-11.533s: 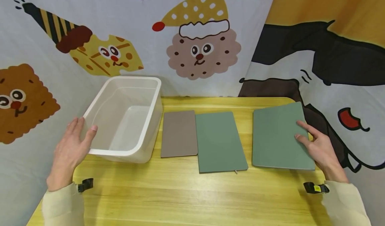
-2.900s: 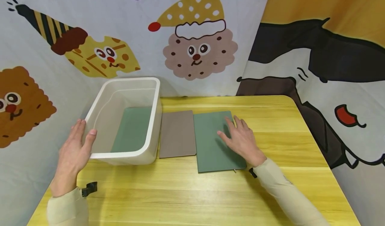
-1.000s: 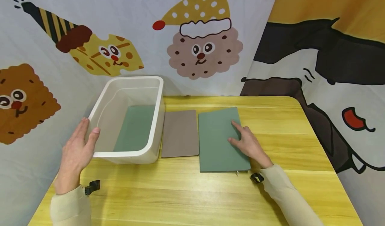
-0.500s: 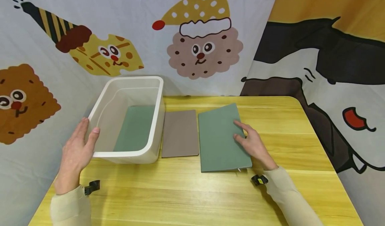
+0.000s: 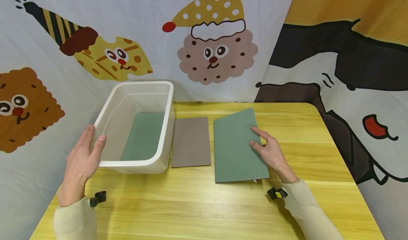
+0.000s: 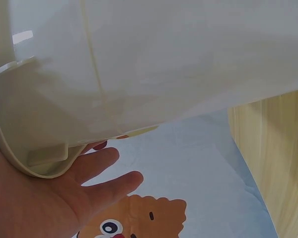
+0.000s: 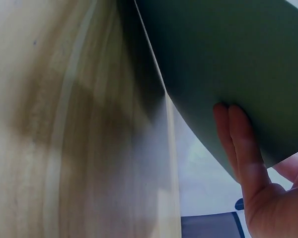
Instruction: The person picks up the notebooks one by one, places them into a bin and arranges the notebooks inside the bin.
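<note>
In the head view my right hand [image 5: 272, 154] pinches the right edge of a green notebook [image 5: 237, 146]. The thumb lies on the cover; in the right wrist view, fingers [image 7: 246, 144] stretch along the underside. That edge is tilted up off the table, while the left edge stays low. A thin ribbon shows at the bottom. My left hand [image 5: 81, 158] rests at the near-left corner of a white plastic bin [image 5: 165, 133], its fingers straight along the outside and the thumb at the rim. Inside the bin, another green notebook [image 5: 143, 137] lies flat.
A smaller brown-grey notebook [image 5: 191, 141] lies between the bin and the tilted green notebook. The wooden table [image 5: 197, 208] ends at the back against a cartoon-printed curtain [image 5: 216, 6].
A green notebook once at the far right now lies in the bin. My right hand has since taken the other green notebook, lifted its right edge and shifted it slightly right. My left hand stays.
</note>
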Demonstrator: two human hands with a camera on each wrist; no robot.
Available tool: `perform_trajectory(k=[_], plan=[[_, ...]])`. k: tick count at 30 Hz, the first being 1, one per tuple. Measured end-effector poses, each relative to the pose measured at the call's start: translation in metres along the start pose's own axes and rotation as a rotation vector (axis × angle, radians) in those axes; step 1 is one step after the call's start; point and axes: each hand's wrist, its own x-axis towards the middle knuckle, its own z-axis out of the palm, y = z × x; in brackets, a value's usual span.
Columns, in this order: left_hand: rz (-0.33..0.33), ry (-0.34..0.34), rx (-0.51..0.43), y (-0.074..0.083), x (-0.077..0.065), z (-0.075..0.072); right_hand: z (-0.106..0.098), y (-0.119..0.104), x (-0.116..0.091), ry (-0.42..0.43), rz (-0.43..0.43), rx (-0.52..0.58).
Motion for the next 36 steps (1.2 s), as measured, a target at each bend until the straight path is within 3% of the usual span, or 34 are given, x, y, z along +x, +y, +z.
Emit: perform_trajectory(k=[20, 36], plan=[[0.0, -0.005, -0.001, 0.002, 0.0, 0.0, -0.014, -0.021, -0.011, 0.059, 0.037, 0.113], [-0.001, -0.011, 0.004, 0.002, 0.0, 0.0, -0.023, -0.039, -0.018, 0.087, 0.085, 0.278]])
